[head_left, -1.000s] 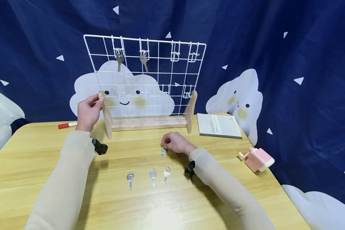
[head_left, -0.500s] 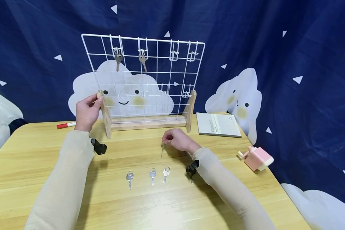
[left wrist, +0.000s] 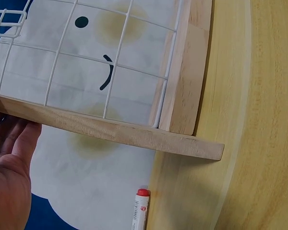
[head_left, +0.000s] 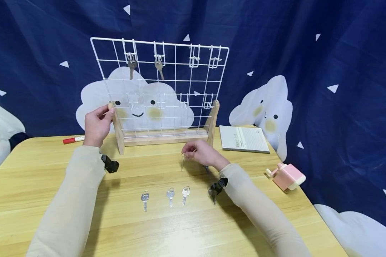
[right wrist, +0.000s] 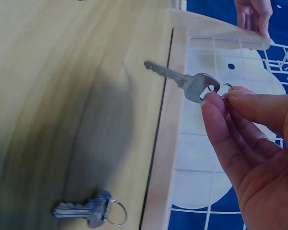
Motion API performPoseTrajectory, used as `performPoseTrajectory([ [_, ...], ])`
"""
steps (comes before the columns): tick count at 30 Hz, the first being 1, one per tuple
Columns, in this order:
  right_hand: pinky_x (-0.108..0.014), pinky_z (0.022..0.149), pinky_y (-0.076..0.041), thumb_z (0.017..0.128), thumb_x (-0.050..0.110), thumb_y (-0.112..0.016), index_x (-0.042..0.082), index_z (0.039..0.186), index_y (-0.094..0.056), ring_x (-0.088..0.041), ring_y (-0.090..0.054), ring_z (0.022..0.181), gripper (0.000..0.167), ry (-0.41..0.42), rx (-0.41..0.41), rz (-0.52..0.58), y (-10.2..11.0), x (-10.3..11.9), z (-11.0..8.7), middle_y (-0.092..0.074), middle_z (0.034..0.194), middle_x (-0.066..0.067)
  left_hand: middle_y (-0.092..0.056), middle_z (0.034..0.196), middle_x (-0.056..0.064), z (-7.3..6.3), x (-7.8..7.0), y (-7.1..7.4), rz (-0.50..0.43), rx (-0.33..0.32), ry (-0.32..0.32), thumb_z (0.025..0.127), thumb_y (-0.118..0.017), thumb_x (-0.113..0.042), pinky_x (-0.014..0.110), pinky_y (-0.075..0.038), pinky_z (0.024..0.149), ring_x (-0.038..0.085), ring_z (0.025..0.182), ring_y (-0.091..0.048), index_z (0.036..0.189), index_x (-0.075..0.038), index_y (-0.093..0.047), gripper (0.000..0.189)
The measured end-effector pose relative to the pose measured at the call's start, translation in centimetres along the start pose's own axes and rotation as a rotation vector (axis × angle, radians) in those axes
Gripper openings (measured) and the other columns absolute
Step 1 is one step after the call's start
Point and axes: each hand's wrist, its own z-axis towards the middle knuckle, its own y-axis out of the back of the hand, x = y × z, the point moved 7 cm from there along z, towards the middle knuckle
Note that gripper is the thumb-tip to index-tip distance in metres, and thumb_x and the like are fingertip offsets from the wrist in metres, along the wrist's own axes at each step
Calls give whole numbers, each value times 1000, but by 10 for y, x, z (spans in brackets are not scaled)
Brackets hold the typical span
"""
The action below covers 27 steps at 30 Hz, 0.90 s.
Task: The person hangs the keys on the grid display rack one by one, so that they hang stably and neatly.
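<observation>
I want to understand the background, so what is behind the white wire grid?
Behind the white wire grid, a dark blue curtain with a white smiling cloud shows through. What lies directly behind the wooden base bar is covered.

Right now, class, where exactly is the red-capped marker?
In the head view, the red-capped marker lies near the back edge of the table, toward the left, left of the wooden stand and the left hand.

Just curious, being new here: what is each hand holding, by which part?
The right hand pinches a key by its ring; the left hand holds a wooden post near its top.
</observation>
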Motion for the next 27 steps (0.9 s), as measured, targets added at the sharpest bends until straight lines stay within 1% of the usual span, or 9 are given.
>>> performPoseTrajectory([
  [5, -26, 69, -55, 92, -2, -66, 4, 97, -71, -14, -61, 77, 9, 8, -14, 3, 7, 8, -2, -65, 84, 0, -58, 133, 16, 0, 1, 0, 2, 0, -3, 101, -56, -34, 28, -50, 96, 16, 111, -58, 138, -4, -57, 48],
  [11, -25, 69, -56, 91, -3, -67, 0, 97, -71, -20, -65, 78, 8, 55, -50, -11, 18, 22, -1, -67, 85, -1, -58, 134, 15, 1, 2, 1, 6, 5, 11, 100, -56, -37, 28, -50, 97, 16, 111, -57, 139, -6, -56, 50],
  [19, -26, 71, -56, 92, 0, -67, 2, 97, -72, -12, -63, 78, 8, 75, -88, -11, 35, 37, -1, -67, 89, -3, -57, 134, 14, 1, 2, 1, 6, 13, 14, 100, -56, -37, 29, -49, 97, 16, 111, -57, 140, -6, -56, 50],
  [27, -28, 70, -56, 91, -1, -68, 3, 96, -72, -13, -64, 78, 8, 96, -160, 17, 57, 50, -3, -68, 89, -6, -57, 135, 15, 0, 1, 1, 6, 13, 11, 100, -55, -37, 29, -50, 97, 17, 112, -57, 140, -6, -56, 50],
])
